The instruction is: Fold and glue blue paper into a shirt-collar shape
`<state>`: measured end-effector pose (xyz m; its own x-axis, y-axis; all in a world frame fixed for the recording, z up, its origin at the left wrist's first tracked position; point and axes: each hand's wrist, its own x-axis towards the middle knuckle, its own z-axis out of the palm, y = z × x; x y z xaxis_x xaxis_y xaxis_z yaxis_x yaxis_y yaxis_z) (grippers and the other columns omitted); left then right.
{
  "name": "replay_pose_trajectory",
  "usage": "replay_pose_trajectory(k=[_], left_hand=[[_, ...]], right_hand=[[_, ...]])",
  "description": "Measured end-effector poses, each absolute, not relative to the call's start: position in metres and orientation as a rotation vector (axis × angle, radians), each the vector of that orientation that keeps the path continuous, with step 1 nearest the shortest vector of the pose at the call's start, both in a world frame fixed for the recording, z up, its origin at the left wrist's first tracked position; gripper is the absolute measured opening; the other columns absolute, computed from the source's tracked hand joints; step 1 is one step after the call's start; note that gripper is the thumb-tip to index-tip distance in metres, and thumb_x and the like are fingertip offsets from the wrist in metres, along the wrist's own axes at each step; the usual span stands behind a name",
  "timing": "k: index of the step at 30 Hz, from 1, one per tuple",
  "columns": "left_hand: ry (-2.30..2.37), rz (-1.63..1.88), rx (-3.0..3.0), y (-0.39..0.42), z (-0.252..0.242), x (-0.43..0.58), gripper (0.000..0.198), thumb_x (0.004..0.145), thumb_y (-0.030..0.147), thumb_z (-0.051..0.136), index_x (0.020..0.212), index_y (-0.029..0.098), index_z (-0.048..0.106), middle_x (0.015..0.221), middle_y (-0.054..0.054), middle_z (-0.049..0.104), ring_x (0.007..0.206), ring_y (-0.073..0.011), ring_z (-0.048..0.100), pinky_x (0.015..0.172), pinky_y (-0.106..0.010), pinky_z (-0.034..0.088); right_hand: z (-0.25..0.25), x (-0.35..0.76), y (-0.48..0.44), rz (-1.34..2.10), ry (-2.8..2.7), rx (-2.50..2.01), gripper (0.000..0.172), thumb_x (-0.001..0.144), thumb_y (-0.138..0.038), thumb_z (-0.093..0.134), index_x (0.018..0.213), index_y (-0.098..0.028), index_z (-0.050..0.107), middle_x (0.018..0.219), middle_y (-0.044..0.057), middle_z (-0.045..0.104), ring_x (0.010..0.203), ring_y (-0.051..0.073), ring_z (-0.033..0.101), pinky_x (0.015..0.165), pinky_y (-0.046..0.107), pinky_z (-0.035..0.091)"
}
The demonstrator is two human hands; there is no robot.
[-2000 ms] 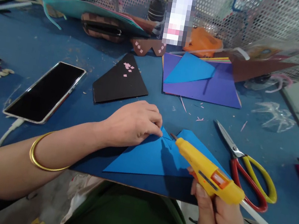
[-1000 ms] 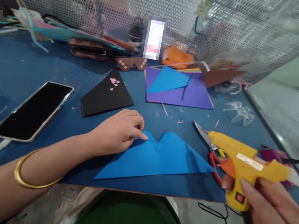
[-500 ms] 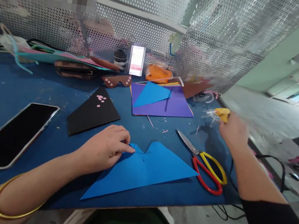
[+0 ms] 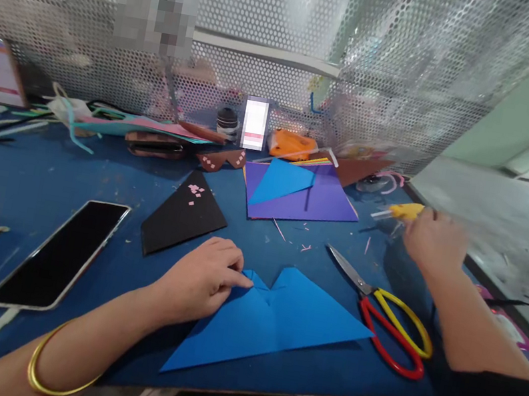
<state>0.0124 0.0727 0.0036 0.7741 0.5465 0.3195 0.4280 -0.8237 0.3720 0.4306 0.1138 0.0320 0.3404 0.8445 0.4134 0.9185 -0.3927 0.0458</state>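
Observation:
My left hand (image 4: 202, 282) presses with closed fingertips on the top fold of a folded blue paper (image 4: 284, 320) that lies on the blue table (image 4: 46, 168) near its front edge. My right hand (image 4: 432, 243) reaches to the far right of the table, blurred, with its fingers round the yellow glue gun (image 4: 404, 211), whose nozzle points left. The gun sits low at the table's right edge; whether it rests on the surface I cannot tell.
Red and yellow scissors (image 4: 386, 320) lie right of the blue paper. A black folded paper (image 4: 183, 215) with pink bits and a phone (image 4: 59, 255) lie to the left. A purple sheet (image 4: 317, 200) with a blue piece lies behind, then craft clutter and a perforated metal screen (image 4: 293, 27).
My right hand carried the glue gun away from the blue paper to the table's far right edge. My left hand stayed on the fold. The camera tilted up.

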Motion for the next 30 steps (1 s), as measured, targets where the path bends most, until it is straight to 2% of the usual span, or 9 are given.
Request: replay_pose_trajectory(k=[1,3,5,6,9,12,17,24,30], left_hand=[[0.757,0.609,2.689,0.073,0.003,0.012,0.04,0.082,0.0,0.048,0.096,0.024,0.077,0.081,-0.004,0.061,0.084,-0.0189,0.055,0.076,-0.036,0.044],[0.754,0.606,2.693,0.072,0.004,0.012,0.04,0.082,0.0,0.048,0.097,0.023,0.077,0.081,-0.004,0.061,0.084,-0.019,0.055,0.077,-0.036,0.045],[0.747,0.599,2.703,0.072,0.005,0.012,0.04,0.083,0.0,0.048,0.098,0.023,0.077,0.08,-0.004,0.06,0.084,-0.0191,0.056,0.078,-0.037,0.045],[0.745,0.603,2.709,0.072,0.005,0.012,0.04,0.083,0.0,0.049,0.098,0.023,0.077,0.08,-0.003,0.06,0.085,-0.019,0.056,0.079,-0.037,0.045],[0.744,0.618,2.721,0.072,0.006,0.013,0.039,0.081,0.0,0.049,0.097,0.023,0.077,0.079,-0.003,0.059,0.084,-0.0188,0.057,0.079,-0.037,0.045],[0.742,0.605,2.726,0.072,0.006,0.013,0.038,0.079,0.0,0.051,0.095,0.023,0.077,0.078,-0.003,0.06,0.082,-0.0183,0.057,0.079,-0.036,0.045],[0.743,0.608,2.704,0.073,0.004,0.014,0.036,0.081,0.001,0.054,0.096,0.025,0.077,0.078,-0.002,0.06,0.082,-0.0175,0.057,0.079,-0.035,0.044],[0.744,0.598,2.688,0.073,0.006,0.015,0.036,0.081,0.003,0.053,0.098,0.025,0.077,0.077,-0.001,0.061,0.081,-0.0175,0.057,0.078,-0.035,0.043],[0.75,0.606,2.695,0.073,0.005,0.015,0.04,0.078,0.001,0.051,0.097,0.025,0.077,0.079,-0.002,0.061,0.08,-0.0176,0.056,0.079,-0.036,0.044]], right_hand=[[0.037,0.424,0.109,-0.581,-1.605,-2.374,0.042,0.097,-0.026,0.049,0.114,0.01,0.061,0.111,0.04,0.061,0.111,0.042,0.059,0.08,0.049,0.043],[0.045,0.406,0.094,-0.608,-1.629,-2.29,0.047,0.097,-0.032,0.05,0.123,0.005,0.059,0.117,0.037,0.061,0.113,0.042,0.058,0.082,0.048,0.041],[0.047,0.378,0.069,-0.618,-1.683,-2.163,0.047,0.098,-0.036,0.049,0.133,-0.005,0.055,0.125,0.027,0.063,0.114,0.035,0.06,0.087,0.044,0.043],[0.044,0.361,0.055,-0.577,-1.736,-1.974,0.043,0.097,-0.034,0.052,0.13,-0.007,0.057,0.12,0.023,0.066,0.109,0.032,0.063,0.086,0.042,0.046],[0.025,0.305,0.012,-0.308,-1.925,-1.471,0.032,0.099,-0.03,0.05,0.125,-0.015,0.059,0.115,0.013,0.071,0.106,0.024,0.066,0.091,0.037,0.05],[0.002,0.26,-0.016,-0.01,-2.031,-1.315,0.031,0.098,-0.021,0.051,0.128,-0.015,0.055,0.112,0.008,0.072,0.105,0.019,0.065,0.089,0.034,0.052],[-0.011,0.233,-0.023,-0.051,-2.043,-1.288,0.03,0.096,-0.013,0.05,0.125,-0.012,0.055,0.11,0.01,0.073,0.107,0.023,0.063,0.095,0.043,0.048],[-0.012,0.215,-0.019,-0.033,-2.168,-1.268,0.036,0.092,-0.004,0.043,0.125,-0.006,0.057,0.117,0.011,0.072,0.12,0.027,0.058,0.105,0.046,0.043],[-0.017,0.213,-0.017,-0.098,-2.242,-1.34,0.039,0.09,-0.002,0.041,0.123,-0.003,0.06,0.117,0.013,0.072,0.121,0.03,0.057,0.106,0.048,0.042]])
